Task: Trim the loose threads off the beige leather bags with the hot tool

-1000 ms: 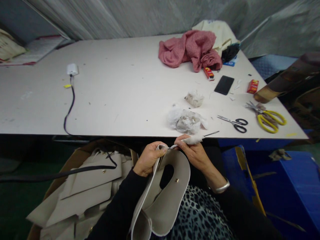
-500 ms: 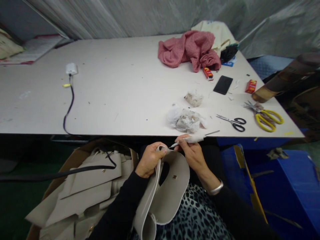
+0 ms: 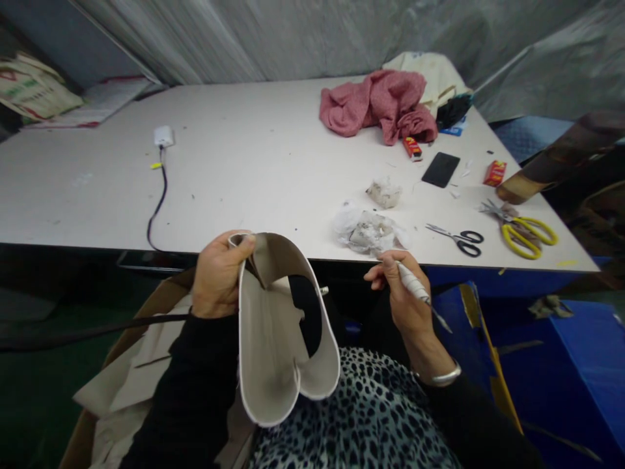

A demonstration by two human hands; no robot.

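In the head view, my left hand grips the upper edge of a beige leather bag piece. The piece is curved into an open shape, with a large cut-out in its right panel, and is held up over my lap. To its right and apart from it, my right hand is closed around a pointed tool with a white wrapped handle. A thin metal tip sticks out of the handle toward the lower right. Just beyond that hand, a crumpled clear plastic bag with a whitish lump lies at the table's front edge.
On the white table lie black scissors, yellow-handled scissors, a dark flat pad, a pink cloth and a charger with cable. A carton of beige pieces stands lower left, blue bins lower right.
My left hand has moved left and up with the bag piece, turning its opening toward me. My right hand has drawn away to the right, and the tool now tilts downward.
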